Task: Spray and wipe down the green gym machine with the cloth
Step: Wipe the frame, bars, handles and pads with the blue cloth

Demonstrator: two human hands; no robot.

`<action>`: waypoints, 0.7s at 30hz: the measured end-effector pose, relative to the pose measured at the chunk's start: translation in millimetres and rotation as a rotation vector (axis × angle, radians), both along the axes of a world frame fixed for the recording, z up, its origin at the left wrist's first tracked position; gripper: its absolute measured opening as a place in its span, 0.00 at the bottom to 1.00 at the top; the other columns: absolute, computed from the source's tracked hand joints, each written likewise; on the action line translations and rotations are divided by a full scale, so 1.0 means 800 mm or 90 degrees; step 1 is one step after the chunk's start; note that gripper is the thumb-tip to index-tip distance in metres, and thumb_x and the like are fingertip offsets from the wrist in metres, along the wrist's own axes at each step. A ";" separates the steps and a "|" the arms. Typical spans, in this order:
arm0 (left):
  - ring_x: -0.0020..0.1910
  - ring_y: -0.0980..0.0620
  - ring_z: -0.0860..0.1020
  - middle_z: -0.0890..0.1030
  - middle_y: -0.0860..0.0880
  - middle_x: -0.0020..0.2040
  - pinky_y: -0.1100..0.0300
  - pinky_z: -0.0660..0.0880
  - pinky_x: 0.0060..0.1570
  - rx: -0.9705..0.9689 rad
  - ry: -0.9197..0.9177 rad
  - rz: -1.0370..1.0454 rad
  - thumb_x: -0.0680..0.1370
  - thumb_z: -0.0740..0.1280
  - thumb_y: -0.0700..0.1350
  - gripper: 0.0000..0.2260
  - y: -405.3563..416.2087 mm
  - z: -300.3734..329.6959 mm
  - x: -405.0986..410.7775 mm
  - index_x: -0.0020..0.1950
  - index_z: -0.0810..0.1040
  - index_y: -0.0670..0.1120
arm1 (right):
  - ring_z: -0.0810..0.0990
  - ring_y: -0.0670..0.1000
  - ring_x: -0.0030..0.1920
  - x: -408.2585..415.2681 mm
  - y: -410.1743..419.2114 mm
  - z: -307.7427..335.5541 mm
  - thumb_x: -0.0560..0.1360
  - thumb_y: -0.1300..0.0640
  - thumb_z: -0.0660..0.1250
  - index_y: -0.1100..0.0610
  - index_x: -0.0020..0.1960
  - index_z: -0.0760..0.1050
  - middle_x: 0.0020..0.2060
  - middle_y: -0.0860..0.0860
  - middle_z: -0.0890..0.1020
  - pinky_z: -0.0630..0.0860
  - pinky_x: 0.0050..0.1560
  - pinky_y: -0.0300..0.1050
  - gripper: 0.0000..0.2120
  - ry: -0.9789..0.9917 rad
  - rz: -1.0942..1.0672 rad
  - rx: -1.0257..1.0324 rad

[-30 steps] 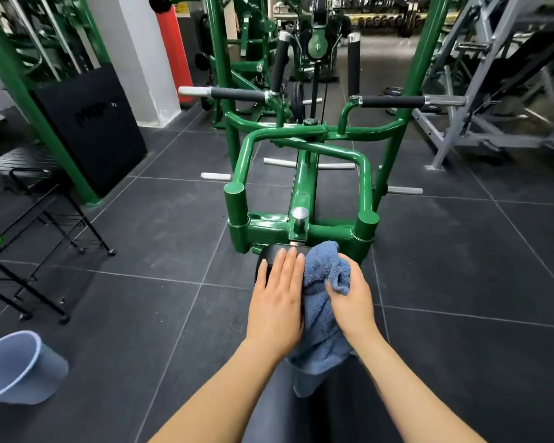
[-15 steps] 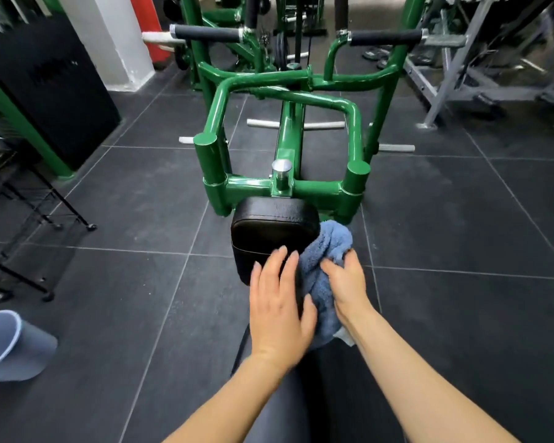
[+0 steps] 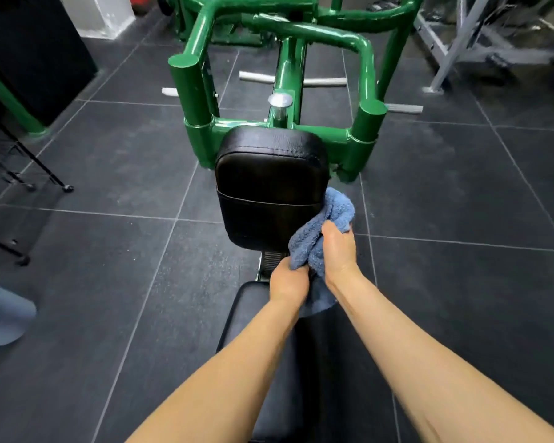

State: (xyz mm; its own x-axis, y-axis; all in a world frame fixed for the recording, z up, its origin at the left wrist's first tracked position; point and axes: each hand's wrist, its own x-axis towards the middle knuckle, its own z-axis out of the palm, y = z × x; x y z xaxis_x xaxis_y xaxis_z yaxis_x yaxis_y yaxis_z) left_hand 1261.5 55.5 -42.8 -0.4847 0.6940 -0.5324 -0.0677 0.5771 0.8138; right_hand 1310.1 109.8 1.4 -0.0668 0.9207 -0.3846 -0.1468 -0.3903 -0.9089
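Observation:
The green gym machine (image 3: 202,100) fills the upper middle, its tube frame running away from me. A black padded chest rest (image 3: 269,183) stands at its near end, and a black seat (image 3: 288,362) lies under my forearms. A bunched blue cloth (image 3: 317,231) sits against the pad's lower right corner. My right hand (image 3: 339,251) grips the cloth from the right. My left hand (image 3: 287,284) has its fingers curled round the cloth's lower end, just below the pad. No spray bottle is in view.
A pale blue bucket (image 3: 4,318) lies on the dark tiled floor at the left edge. A black wheeled rack (image 3: 29,174) stands further left. A grey metal frame (image 3: 461,43) occupies the upper right. A white pillar base (image 3: 100,14) is at the top left.
The view has dropped and moved closer to the pad. My left hand left the pad's face and curled onto the cloth's lower end. Both hands with the cloth slid down the pad's right side.

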 end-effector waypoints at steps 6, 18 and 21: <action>0.40 0.52 0.76 0.78 0.54 0.36 0.60 0.72 0.39 -0.016 0.016 0.048 0.76 0.65 0.40 0.08 -0.012 -0.025 -0.030 0.39 0.75 0.52 | 0.80 0.58 0.53 -0.012 0.003 -0.038 0.78 0.62 0.58 0.58 0.56 0.75 0.50 0.57 0.81 0.77 0.54 0.52 0.10 -0.016 -0.046 -0.085; 0.42 0.50 0.80 0.81 0.53 0.39 0.55 0.78 0.50 -0.008 0.013 0.091 0.76 0.63 0.40 0.10 -0.032 -0.044 -0.071 0.43 0.79 0.54 | 0.78 0.49 0.26 -0.036 -0.032 -0.040 0.82 0.58 0.54 0.57 0.37 0.72 0.22 0.51 0.78 0.75 0.25 0.40 0.17 0.175 -0.153 -0.260; 0.38 0.57 0.76 0.80 0.53 0.40 0.67 0.73 0.37 0.033 0.010 0.138 0.77 0.61 0.36 0.11 -0.041 -0.044 -0.081 0.51 0.80 0.49 | 0.74 0.52 0.32 -0.053 -0.043 -0.043 0.82 0.54 0.55 0.61 0.38 0.72 0.30 0.53 0.79 0.74 0.31 0.44 0.18 0.186 -0.142 -0.319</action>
State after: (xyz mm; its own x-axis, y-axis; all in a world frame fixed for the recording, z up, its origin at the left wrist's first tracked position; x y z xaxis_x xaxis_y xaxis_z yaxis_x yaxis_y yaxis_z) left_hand 1197.0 23.0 -78.3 -0.6327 0.5991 -0.4907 -0.1728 0.5084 0.8436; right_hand 1268.0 75.4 -32.8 -0.0616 0.6371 -0.7683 -0.4887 -0.6904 -0.5334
